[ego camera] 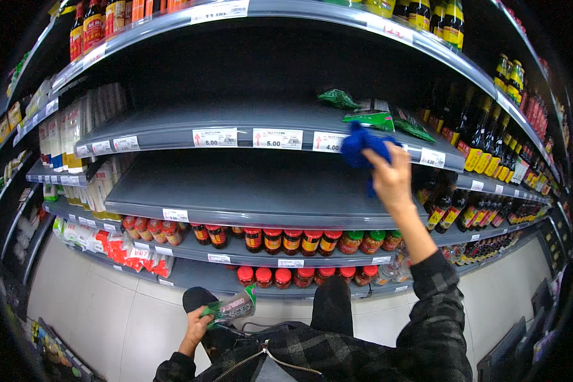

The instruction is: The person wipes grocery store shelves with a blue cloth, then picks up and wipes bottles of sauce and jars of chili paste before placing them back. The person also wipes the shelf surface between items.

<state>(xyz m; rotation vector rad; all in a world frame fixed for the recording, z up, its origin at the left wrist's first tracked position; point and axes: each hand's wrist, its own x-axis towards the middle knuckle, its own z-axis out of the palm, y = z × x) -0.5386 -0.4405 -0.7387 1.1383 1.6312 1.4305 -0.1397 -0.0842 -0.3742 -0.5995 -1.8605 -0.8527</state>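
Observation:
My right hand (390, 169) holds a bunched blue cloth (362, 148) against the front edge of a grey metal shelf (162, 141), over its price tags. Just behind the cloth, green plastic packets (370, 119) lie on that shelf, one more (338, 99) farther back and another to the right. Low at the left, in front of my body, my left hand (199, 324) grips a green and clear plastic packet (234, 308) by one end. What is inside the packet is not plain.
Below are a lower shelf (267, 219) and rows of red-lidded glass jars (310, 242). Dark sauce bottles (480, 143) stand at the right, packets (71, 138) at the left. An upper shelf edge (305, 19) curves overhead, bearing bottles. My knees are close to the bottom shelf.

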